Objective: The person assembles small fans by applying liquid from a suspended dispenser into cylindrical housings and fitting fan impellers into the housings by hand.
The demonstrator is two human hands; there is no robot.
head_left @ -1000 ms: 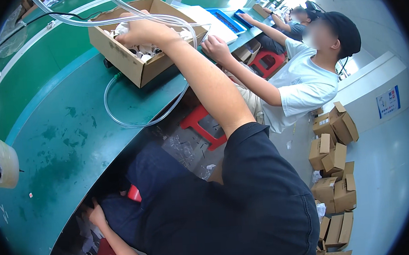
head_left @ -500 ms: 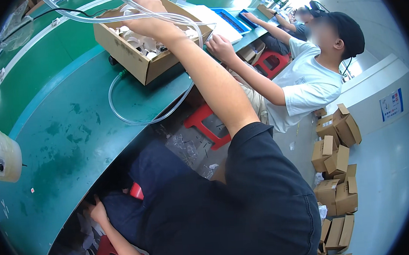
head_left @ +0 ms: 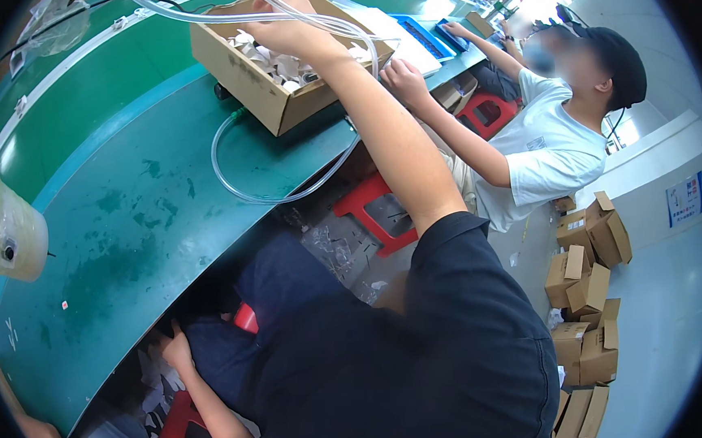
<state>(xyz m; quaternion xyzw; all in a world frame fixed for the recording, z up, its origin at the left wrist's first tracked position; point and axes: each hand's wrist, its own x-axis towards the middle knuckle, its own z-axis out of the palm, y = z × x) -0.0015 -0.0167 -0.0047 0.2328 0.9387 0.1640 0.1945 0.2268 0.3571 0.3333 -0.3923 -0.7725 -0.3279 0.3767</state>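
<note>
Head camera, and what I see first is the right hand (head_left: pixel 285 35) at the upper middle of the frame, reaching over an open cardboard box (head_left: pixel 237 79) and bent down toward the white pieces (head_left: pixel 269 60) heaped inside it. Clear tubes cross in front of that hand and hide part of its fingers — I cannot tell whether they are apart, together or clamped on a piece. One clear tube (head_left: pixel 268 201) hangs in a loop below the box, over the edge of the green bench (head_left: pixel 124 227) that sweeps across the left half of the frame. At the lower left, the left hand (head_left: pixel 177 349) is below the bench edge, beside the dark trousers (head_left: pixel 223 362); shadow covers its fingertips, so how they stand, or whether they grip anything, I cannot tell. A pale, rounded container (head_left: pixel 10 226) sits at the left rim. Right of the box, near the upper middle, a co-worker's hand (head_left: pixel 407 83) is raised, its fingers curled — the pale shirt (head_left: pixel 541 145) behind it fills the upper right. Below that arm stands a red stool (head_left: pixel 375 217), and open cartons (head_left: pixel 608 229) line the lower right.
</note>
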